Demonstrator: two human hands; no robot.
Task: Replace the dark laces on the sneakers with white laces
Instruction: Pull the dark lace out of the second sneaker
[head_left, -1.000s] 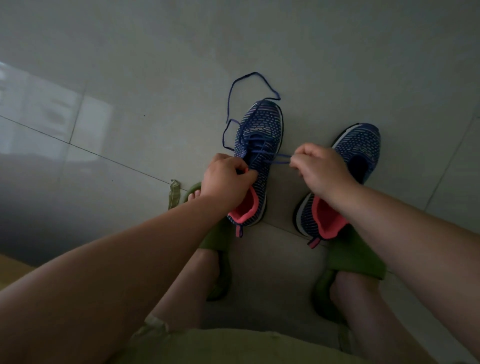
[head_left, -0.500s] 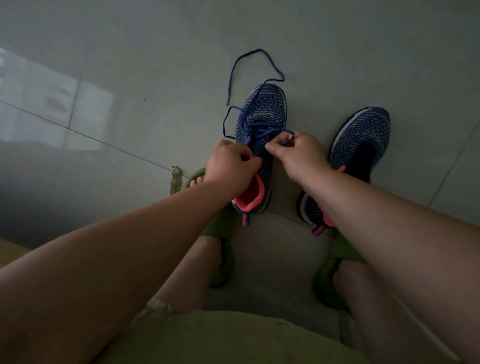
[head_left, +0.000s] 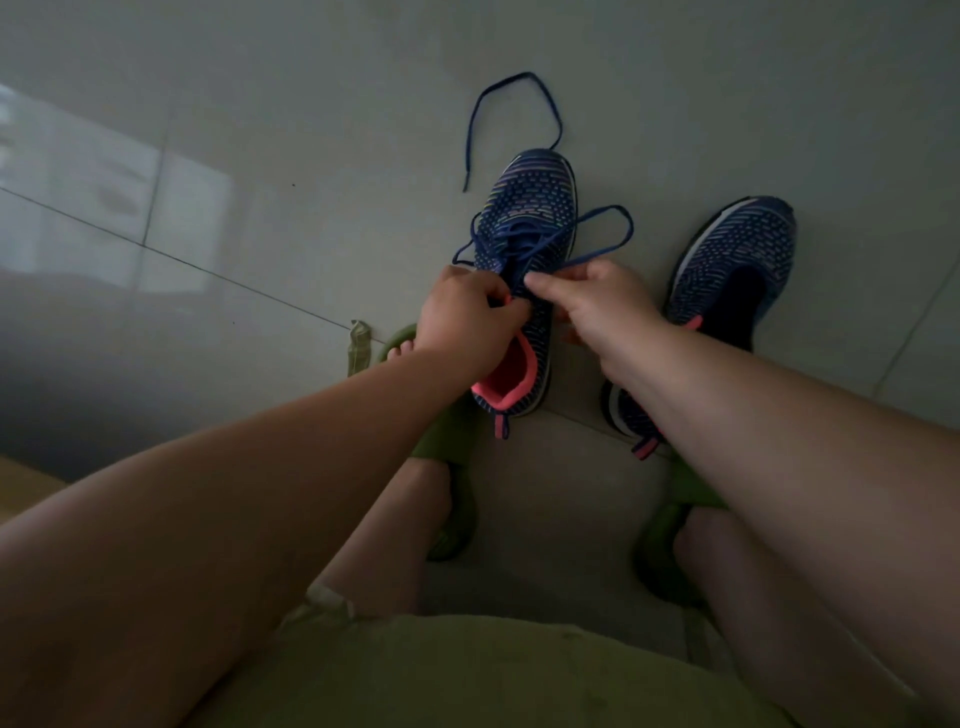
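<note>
The left sneaker (head_left: 524, 291) stands on the floor (head_left: 311, 156), braced by the left hand (head_left: 467, 322) gripping its tongue area. The right hand (head_left: 597, 301) pinches the dark lace (head_left: 608, 244), likely to draw it from the eyelets. The right sneaker (head_left: 732, 275), apparently laceless, stands beside it; no white laces are visible.

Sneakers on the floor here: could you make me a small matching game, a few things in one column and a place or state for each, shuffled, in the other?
Things:
1. left sneaker
2. right sneaker
3. dark lace
4. slippers

Places or states:
A. green, worn on the person's feet
B. no lace showing, nobody touching it
C. partly threaded, one end trailing on the floor past the toe
D. under both hands, lace part undone

Pairs: 1-D, 2-B, 3-C, 4-A. The left hand holds the left sneaker near its tongue; the right hand pinches the dark lace.
</note>
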